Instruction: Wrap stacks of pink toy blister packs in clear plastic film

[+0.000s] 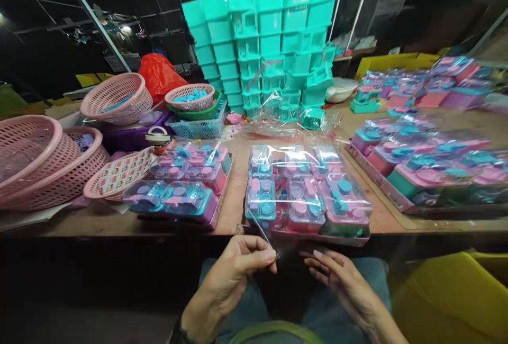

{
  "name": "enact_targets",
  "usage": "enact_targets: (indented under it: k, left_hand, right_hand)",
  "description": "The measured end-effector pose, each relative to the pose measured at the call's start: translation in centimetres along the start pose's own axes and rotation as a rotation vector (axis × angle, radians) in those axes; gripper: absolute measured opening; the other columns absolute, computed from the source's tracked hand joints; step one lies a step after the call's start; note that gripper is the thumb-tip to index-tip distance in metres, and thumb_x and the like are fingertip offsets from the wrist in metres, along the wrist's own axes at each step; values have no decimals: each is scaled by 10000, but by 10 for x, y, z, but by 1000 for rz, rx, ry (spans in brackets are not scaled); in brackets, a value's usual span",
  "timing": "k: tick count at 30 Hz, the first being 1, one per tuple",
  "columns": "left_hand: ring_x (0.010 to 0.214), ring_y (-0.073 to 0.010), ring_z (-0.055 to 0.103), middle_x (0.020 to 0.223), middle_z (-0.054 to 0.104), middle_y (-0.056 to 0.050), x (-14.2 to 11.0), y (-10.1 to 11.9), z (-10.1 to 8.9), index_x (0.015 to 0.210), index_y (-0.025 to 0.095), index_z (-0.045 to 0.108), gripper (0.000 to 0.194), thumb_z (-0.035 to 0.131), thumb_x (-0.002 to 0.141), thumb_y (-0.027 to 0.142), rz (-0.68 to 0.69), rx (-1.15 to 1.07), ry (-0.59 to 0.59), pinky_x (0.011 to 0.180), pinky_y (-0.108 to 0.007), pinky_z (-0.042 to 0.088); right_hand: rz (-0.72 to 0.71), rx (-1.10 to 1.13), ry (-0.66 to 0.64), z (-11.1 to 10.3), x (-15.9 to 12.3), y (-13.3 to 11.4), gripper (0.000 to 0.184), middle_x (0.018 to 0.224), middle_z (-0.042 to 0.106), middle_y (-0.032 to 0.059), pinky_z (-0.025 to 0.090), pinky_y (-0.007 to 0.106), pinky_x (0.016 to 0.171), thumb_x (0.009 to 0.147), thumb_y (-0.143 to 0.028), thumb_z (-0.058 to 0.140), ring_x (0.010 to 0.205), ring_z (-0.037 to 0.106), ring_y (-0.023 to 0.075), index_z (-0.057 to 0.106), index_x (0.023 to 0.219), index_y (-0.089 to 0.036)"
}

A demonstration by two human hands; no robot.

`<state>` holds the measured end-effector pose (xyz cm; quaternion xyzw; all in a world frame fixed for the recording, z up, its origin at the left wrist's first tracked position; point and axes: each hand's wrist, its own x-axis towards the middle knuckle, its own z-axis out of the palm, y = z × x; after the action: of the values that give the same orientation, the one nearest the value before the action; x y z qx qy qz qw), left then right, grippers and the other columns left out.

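My left hand [246, 264], in front of the table edge, pinches clear plastic film [260, 227] between thumb and fingertips. A taut, shiny line of the film runs from the pinch up toward the middle tray [309, 234]. On that tray stand several small pink, blue and purple toy boxes [305, 204] with clear domed lids, with glossy film over them. To the right, my right hand [337, 272] hovers above my lap, fingers stretched out and somewhat blurred. Nothing shows in its fingers.
A similar filled tray [222, 196] stands left, another [389, 190] right. Behind rises a tall stack of teal plastic boxes [270, 42]. Pink baskets [35, 159] crowd the left side, near a red bag [161, 77]. A yellow bin [448, 296] is at lower right.
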<state>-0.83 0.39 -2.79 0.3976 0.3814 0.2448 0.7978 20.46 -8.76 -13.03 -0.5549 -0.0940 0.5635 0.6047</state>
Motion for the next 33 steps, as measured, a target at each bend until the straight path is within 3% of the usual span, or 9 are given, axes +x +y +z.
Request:
enact_targets:
  k: [4,8,13,18,22,29,31,33]
  left_hand:
    - [626,-101,558,633,674,-35,-3,-4,-9,659,129,755,321,949,587,375,-26,12,-2,647,-207,395]
    - [629,-113,562,629,670,-33,-7,-7,-16,646,136,749,312,941,585,374,-11,46,24,669,-230,397]
    - [627,-129,524,618,639,-21,-5,-6,-29,640,147,734,289,905,619,379,17,147,18,696,-269,391]
    - [780,-160,523,752,623,-22,3,-10,-39,652,165,709,260,883,624,355,101,202,44,764,-275,385]
    - [714,-142,428,667,528,11,5,-12,-39,635,176,692,231,850,629,345,97,222,59,703,-270,333]
    - [691,-142,392,653,489,11,1,-7,-33,642,180,709,205,842,615,335,53,218,23,672,-273,305]
    - [754,-164,448,710,531,-13,-2,-4,-31,634,184,714,189,843,600,317,31,210,13,709,-274,337]
    - [946,-220,527,914,631,-71,-6,-1,-31,629,183,716,179,843,579,299,8,177,-7,792,-284,374]
  right_hand:
    - [125,99,-184,26,-8,-1,610,1107,762,127,573,200,809,498,-457,1044,924,681,147,830,1003,-188]
    - [173,287,-91,45,-10,1,588,1011,774,109,577,214,732,383,-330,1071,843,668,144,824,893,-173]
    - [175,349,11,52,-6,2,572,847,753,59,537,201,620,321,-396,1064,755,630,131,803,780,-174]
    - [31,260,63,54,-6,5,540,875,754,71,528,188,664,354,-446,1055,841,646,157,807,755,-182]
    - [-111,198,124,51,-16,9,538,898,755,49,523,178,774,393,-549,1029,917,638,158,823,770,-225]
    - [-462,-43,241,26,-35,22,345,983,742,28,528,242,886,646,-599,922,986,651,191,833,794,-301]
    - [-467,-146,249,19,-34,22,383,989,758,63,545,288,884,640,-625,910,992,664,229,840,810,-289]
    - [-346,-201,236,16,-31,20,529,983,773,102,555,317,863,569,-718,900,937,668,240,847,832,-261]
